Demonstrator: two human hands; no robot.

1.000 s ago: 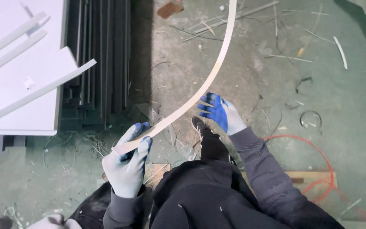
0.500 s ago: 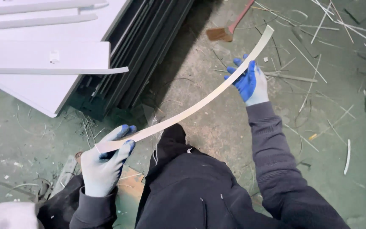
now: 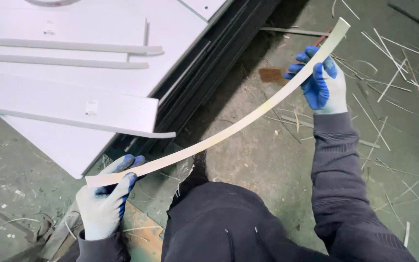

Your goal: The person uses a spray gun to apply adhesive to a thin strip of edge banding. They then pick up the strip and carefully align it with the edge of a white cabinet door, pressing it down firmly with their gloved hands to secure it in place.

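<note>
Long pale edge-banding strip [image 3: 229,128], thin, bowed in a shallow curve from near left to far right above the floor. Left hand [image 3: 105,204] closed on its near end, right hand [image 3: 322,80] gripping near its far end. Far left: stacked white panels [image 3: 73,73] over dark boards [image 3: 209,73]. Offcut slivers [image 3: 384,82], possibly trimmings, littering the concrete floor [image 3: 267,155].

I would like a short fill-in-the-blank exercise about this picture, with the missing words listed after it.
1. Both hands wear white gloves with ___ fingers.
2. The left hand and the right hand hold one long pale strip, which is ___, not straight.
3. The white panels lie to the ___ of the strip.

Missing words: blue; bent; left
</note>
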